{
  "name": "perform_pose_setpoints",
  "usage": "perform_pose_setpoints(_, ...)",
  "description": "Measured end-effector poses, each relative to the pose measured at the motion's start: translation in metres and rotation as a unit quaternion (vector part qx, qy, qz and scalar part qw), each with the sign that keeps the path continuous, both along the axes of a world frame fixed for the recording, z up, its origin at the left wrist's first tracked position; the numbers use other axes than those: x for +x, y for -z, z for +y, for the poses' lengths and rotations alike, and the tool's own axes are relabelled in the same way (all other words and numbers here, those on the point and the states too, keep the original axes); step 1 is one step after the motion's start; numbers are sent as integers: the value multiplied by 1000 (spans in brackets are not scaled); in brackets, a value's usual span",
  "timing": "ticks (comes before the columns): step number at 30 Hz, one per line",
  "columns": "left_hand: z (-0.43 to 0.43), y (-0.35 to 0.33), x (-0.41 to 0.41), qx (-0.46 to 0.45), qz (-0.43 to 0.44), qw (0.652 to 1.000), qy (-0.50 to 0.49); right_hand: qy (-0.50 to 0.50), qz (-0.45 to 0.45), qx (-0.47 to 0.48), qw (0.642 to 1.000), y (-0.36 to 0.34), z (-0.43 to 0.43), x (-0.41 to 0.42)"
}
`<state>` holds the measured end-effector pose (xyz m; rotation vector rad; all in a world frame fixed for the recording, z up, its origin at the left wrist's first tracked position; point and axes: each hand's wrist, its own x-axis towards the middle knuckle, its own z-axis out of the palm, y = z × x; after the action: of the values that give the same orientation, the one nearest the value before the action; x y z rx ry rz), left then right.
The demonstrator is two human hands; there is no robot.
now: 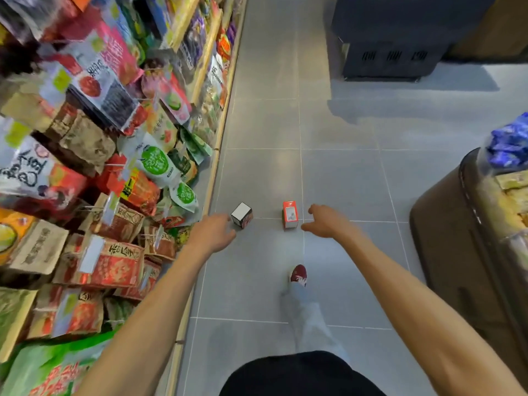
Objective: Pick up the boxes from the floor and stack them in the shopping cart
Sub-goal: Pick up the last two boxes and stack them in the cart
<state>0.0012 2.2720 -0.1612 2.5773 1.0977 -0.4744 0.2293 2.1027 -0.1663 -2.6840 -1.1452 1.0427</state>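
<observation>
From the head camera, two small boxes stand on the grey tiled floor (265, 124), on or very near one grout line that runs across the aisle. The white-topped box (242, 215) stands near the floor's left edge, close to the wooden foot of the snack shelf (94, 155). It is turned so that one corner faces the person. The red box (290, 214) stands upright further in, toward the middle of the aisle, apart from the first.

Both arms stretch forward and down, one to each box, probably so that the two can be picked up in one stoop. The left hand (214, 230) holds nothing. Its fingers are loosely extended, and their tips are at the near left side of the white-topped box. I cannot tell whether they touch it. The right hand (323, 221) is also empty, with fingers spread and the thumb pointing at the red box. It is just beside the box on the right and not yet on it.

A red shoe (298, 275) is planted behind the red box, a step that I judge brings the body within reach.

A dark slotted bin (394, 55) stands at the far end of the floor. It may be the shopping cart, but I cannot be sure. A brown display barrel (457, 238) fills the right edge.
</observation>
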Motion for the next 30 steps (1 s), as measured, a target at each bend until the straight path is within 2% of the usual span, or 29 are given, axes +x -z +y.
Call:
perform_pose_setpoints(6,83,33,68,-51,25,997,-53,-13,14,-36,999,28,81,84)
perform_pose_setpoints(11,141,65,120,-57,8,995,-81,7,14,-47,999,52,134,151)
perform_pose_setpoints(18,183,131,157,-97,27,988,-113,75,49,-70,994,118,170,180)
perform_pose_setpoints(25,209,236,178,-126,57,980,-146,135,51,-113,983,237,186,180)
perform_pose_setpoints(30,253,351,176,-131,59,978,-153,173,26,-78,981,348,222,174)
